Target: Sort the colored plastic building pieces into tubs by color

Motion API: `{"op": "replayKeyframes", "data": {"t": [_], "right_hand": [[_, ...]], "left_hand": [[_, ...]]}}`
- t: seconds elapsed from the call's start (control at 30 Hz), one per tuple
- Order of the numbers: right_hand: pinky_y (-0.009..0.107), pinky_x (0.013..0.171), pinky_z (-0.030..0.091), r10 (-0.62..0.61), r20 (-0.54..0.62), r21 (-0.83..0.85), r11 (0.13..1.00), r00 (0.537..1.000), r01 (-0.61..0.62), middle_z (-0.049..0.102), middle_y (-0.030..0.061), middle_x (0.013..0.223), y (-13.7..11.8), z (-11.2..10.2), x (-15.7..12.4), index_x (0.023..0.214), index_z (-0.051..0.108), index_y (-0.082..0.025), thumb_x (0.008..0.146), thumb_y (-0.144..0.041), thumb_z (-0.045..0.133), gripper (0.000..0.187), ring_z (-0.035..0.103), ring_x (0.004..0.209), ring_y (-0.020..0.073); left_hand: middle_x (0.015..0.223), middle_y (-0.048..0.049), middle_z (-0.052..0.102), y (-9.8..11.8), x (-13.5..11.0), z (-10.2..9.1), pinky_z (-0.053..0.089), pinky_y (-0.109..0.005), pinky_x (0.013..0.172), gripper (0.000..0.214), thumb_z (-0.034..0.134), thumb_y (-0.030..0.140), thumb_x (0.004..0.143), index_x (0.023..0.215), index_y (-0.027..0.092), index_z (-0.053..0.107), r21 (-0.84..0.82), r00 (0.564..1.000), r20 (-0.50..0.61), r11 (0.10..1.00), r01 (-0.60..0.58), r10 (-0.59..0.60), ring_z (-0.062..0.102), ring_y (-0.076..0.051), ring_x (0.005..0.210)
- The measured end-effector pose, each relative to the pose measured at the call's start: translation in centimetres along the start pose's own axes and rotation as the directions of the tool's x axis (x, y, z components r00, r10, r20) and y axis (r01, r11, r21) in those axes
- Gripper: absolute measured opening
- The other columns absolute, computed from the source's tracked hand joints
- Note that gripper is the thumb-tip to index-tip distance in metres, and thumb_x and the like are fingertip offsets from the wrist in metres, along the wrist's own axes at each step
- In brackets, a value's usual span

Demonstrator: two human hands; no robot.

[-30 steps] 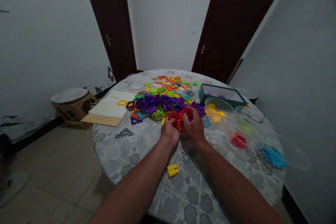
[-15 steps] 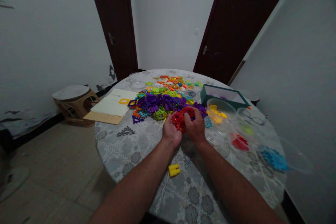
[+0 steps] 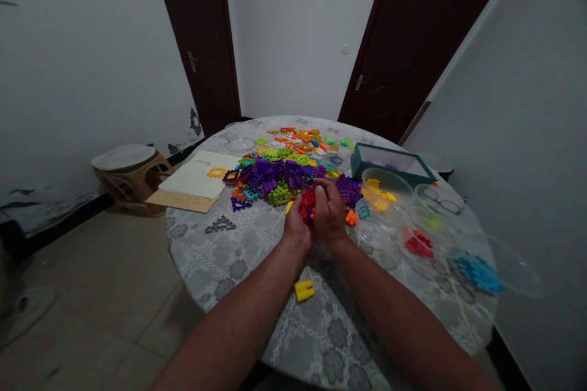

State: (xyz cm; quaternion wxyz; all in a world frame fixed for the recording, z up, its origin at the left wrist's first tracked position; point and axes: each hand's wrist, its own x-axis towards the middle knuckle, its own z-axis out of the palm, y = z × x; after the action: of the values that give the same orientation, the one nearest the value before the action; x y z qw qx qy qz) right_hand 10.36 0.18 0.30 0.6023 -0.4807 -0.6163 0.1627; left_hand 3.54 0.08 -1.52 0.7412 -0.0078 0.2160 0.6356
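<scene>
Red plastic building pieces [image 3: 307, 204] are gathered between my two hands, partly covered by the fingers. My left hand [image 3: 298, 227] cups them from the left and below. On the other side, my right hand [image 3: 331, 212] closes over them, its thumb on top. Just past my hands lies a heap of purple building pieces [image 3: 270, 175], with green pieces [image 3: 279, 195] at its near edge. An orange piece [image 3: 351, 217] sits right of my right hand. A yellow two-pronged piece [image 3: 304, 291] lies on the cloth between my forearms.
Clear plastic tubs on the right hold yellow pieces [image 3: 380, 197], red pieces [image 3: 418, 244] and blue pieces [image 3: 478, 273]. Behind them stand a green box [image 3: 392, 156] and glasses [image 3: 444, 202]. Paper sheets [image 3: 195, 178] and a grey piece [image 3: 221, 225] lie left.
My right hand has drawn in toward my left and closed further over the red pieces, which show less now. An orange piece has come into view beside it. The view tilts slightly down.
</scene>
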Motion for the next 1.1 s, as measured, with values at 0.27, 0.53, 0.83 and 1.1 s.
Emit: {"op": "replayKeyframes", "data": {"t": [0.27,0.53,0.83,1.1], "right_hand": [[0.032,0.084,0.054,0.082,0.033,0.169,0.982,0.996,-0.087,0.071,0.0027,0.099,-2.0,-3.9,1.0,0.111,0.067,-0.024,0.098,-0.029,0.049,0.023,0.067,0.092,0.0180],[0.039,0.099,0.050,0.187,0.837,-0.333,0.920,0.515,0.206,0.064,0.0115,0.128,-2.4,-12.1,-5.2,0.130,0.065,-0.022,0.090,-0.020,0.069,0.041,0.063,0.112,0.0241],[0.032,0.080,0.048,0.321,0.837,-0.468,0.840,0.443,0.275,0.071,0.0074,0.101,-2.6,-12.3,-6.1,0.104,0.071,-0.020,0.090,-0.014,0.067,0.016,0.066,0.092,0.0226],[0.028,0.075,0.046,0.131,0.811,-0.329,0.908,0.570,0.259,0.073,0.0018,0.094,-4.7,-14.4,1.0,0.104,0.073,-0.023,0.096,-0.020,0.062,0.014,0.065,0.083,0.0170]], "left_hand": [[0.094,-0.0126,0.077,2.9,0.9,-0.4,0.064,-0.042,0.077,0.030,0.047,0.036,0.102,0.106,0.017,0.070,0.043,0.998,0.018,0.997,0.056,-0.057,0.076,-0.026,0.084],[0.097,-0.0113,0.076,4.0,0.3,0.4,0.064,-0.043,0.083,0.029,0.050,0.036,0.102,0.112,0.016,0.068,0.051,0.998,0.054,0.998,0.020,-0.023,0.077,-0.026,0.091],[0.100,-0.0102,0.076,4.3,0.2,0.6,0.064,-0.045,0.084,0.024,0.056,0.034,0.100,0.113,0.018,0.069,0.072,1.000,0.003,0.997,0.010,-0.010,0.078,-0.027,0.094],[0.093,-0.0098,0.076,4.7,-0.1,0.9,0.065,-0.041,0.075,0.024,0.052,0.033,0.101,0.107,0.016,0.068,0.094,1.000,0.014,0.995,0.014,-0.016,0.078,-0.025,0.085]]}}
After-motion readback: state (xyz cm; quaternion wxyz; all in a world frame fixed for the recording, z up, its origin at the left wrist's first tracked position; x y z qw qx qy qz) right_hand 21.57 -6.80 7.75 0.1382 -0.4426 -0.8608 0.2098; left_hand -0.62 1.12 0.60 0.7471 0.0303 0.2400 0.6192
